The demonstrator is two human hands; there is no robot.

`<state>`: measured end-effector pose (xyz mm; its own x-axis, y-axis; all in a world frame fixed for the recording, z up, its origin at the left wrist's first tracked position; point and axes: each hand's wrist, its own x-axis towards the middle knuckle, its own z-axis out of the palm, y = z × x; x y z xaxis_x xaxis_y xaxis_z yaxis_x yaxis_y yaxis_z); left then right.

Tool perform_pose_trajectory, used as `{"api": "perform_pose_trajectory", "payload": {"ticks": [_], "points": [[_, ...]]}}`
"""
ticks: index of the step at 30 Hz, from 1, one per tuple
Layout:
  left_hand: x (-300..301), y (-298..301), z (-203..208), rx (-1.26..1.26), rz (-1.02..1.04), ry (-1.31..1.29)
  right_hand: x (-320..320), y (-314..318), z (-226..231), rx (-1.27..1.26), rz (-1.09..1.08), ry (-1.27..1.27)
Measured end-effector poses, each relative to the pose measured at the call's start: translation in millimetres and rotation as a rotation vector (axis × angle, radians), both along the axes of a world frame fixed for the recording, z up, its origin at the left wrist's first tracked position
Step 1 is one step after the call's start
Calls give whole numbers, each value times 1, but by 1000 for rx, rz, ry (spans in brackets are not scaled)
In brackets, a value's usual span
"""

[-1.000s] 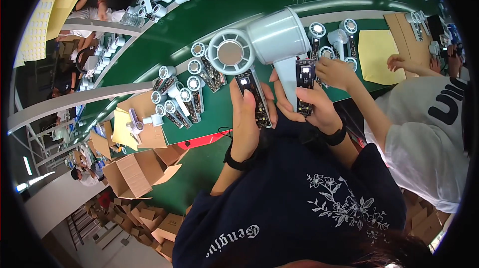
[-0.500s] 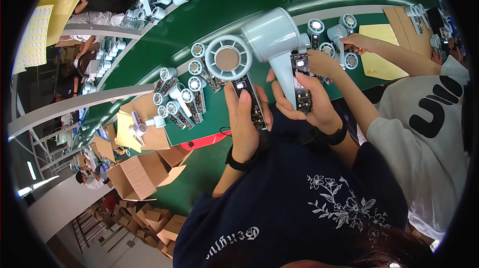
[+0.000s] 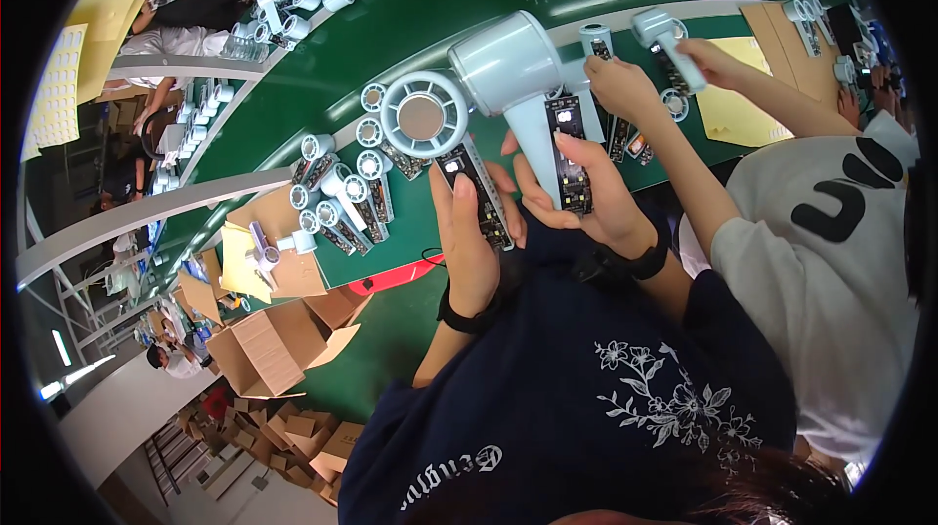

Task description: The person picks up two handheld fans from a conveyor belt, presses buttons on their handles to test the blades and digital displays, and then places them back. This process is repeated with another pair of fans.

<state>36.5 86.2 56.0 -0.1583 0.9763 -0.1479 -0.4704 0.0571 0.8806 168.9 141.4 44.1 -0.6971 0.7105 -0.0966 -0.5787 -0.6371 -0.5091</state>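
Note:
In my left hand [image 3: 471, 266] is a light-blue handheld fan [image 3: 464, 115], held upright by its handle. Its round spoked face is toward me, and a bare circuit board with a lit white spot shows in the opened handle, with my thumb on the board. My right hand [image 3: 608, 195] grips a second light-blue fan [image 3: 508, 61], its barrel-shaped head turned sideways. The circuit board [image 3: 567, 139] in that handle also has a lit white display, and my thumb rests on it. Both fans are side by side above the green table [image 3: 410, 208], their heads close together.
More such fans [image 3: 342, 183] lie grouped on the table to the left. At right a co-worker's hands [image 3: 718, 64] handle another fan [image 3: 664, 42] beside a yellow sheet [image 3: 738, 115]. An open cardboard box [image 3: 274, 344] stands lower left; a green conveyor belt [image 3: 440, 7] runs behind.
The whole view has shifted slightly, so most things sit further left. Both my hands keep their fans in the same grip. The co-worker at right has raised and tilted a fan.

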Motion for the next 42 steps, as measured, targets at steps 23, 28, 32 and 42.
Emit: {"api": "perform_pose_trajectory", "payload": {"ticks": [23, 28, 32, 42], "points": [[10, 24, -5, -119, -36, 81, 12, 14, -11, -86, -87, -30], [18, 51, -8, -147, -116, 81, 25, 28, -15, -129, -144, -63], [26, 72, -20, -183, -187, 72, 35, 38, -27, -162, -211, -96], [106, 177, -160, -448, -603, 98, 161, 121, -107, 192, -215, -1506]]}}
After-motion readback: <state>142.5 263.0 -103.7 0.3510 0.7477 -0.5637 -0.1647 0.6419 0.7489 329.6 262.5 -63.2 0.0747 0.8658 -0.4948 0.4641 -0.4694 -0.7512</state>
